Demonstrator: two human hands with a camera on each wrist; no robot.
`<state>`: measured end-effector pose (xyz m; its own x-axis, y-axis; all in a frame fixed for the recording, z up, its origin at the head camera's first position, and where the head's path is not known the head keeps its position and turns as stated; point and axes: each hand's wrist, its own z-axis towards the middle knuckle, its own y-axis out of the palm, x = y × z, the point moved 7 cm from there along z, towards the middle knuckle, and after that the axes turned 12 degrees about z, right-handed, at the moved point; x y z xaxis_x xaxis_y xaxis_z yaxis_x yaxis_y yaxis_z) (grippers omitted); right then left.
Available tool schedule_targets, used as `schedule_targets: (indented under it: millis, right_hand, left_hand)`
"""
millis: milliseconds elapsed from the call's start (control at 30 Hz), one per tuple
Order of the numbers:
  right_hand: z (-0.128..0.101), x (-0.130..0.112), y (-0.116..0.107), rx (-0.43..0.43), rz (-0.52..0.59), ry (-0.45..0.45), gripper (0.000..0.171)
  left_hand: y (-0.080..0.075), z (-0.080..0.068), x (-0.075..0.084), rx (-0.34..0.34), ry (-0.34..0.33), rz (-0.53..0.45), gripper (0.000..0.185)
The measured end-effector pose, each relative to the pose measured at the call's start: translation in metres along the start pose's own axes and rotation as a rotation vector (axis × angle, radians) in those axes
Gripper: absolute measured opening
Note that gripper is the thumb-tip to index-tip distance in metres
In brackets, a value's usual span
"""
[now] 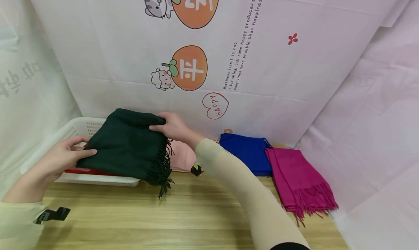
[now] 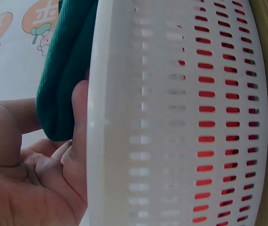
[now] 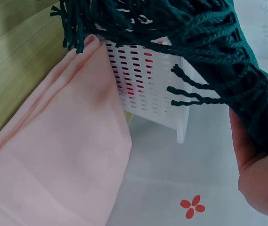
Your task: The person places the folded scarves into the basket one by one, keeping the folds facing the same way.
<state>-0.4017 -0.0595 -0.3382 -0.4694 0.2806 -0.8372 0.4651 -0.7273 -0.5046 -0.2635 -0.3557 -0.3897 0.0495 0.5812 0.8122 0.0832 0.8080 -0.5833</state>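
A folded dark green scarf (image 1: pixel 127 144) with a knotted fringe is held by both hands over the white perforated basket (image 1: pixel 76 123). My left hand (image 1: pixel 62 157) pinches its left edge, thumb on top, beside the basket wall (image 2: pixel 119 122). At the far right corner my right hand (image 1: pixel 176 126) grips the scarf between thumb and fingers. In the right wrist view the green fringe (image 3: pixel 209 47) hangs near the basket's end. Something red (image 1: pixel 88 171) lies in the basket beneath the scarf, mostly covered.
Right of the basket lies a folded pink cloth (image 1: pixel 183 155), partly behind my right arm. Further right are a folded blue cloth (image 1: pixel 245 152) and a magenta fringed scarf (image 1: pixel 298 177). A printed white sheet (image 1: pixel 262 61) rises behind the wooden table (image 1: pixel 157 217).
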Motion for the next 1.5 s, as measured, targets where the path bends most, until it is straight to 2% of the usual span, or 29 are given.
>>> schedule_targets:
  millis: [267, 433, 533, 633, 900, 1100, 1367, 1500]
  right_hand:
    - [0.013, -0.003, 0.013, 0.007, -0.017, 0.008, 0.039]
    - [0.021, -0.008, 0.021, 0.009, -0.053, -0.005, 0.037]
    - [0.025, -0.012, 0.026, 0.016, -0.102, 0.001, 0.039]
    - [0.029, -0.015, 0.032, 0.022, -0.119, 0.017, 0.04]
    - [0.037, -0.024, 0.051, 0.011, -0.082, 0.019, 0.032]
    - [0.04, -0.029, 0.06, 0.022, -0.057, 0.017, 0.031]
    - [0.041, -0.027, 0.072, 0.03, -0.013, 0.063, 0.033]
    - [0.043, -0.025, 0.077, 0.047, -0.007, 0.073, 0.033]
  left_hand:
    - [-0.006, 0.0, -0.01, 0.016, -0.017, 0.035, 0.015]
    - [-0.009, -0.001, -0.016, 0.015, -0.042, 0.067, 0.042]
    - [-0.012, -0.002, -0.02, 0.016, -0.052, 0.081, 0.051]
    - [-0.017, -0.004, -0.024, 0.03, -0.057, 0.091, 0.05]
    - [-0.025, -0.01, -0.035, 0.069, -0.068, 0.113, 0.034]
    - [-0.03, -0.012, -0.036, 0.111, -0.074, 0.189, 0.049]
    - [-0.04, -0.014, -0.042, 0.112, -0.096, 0.309, 0.057]
    - [-0.046, -0.015, -0.041, 0.139, -0.092, 0.375, 0.057]
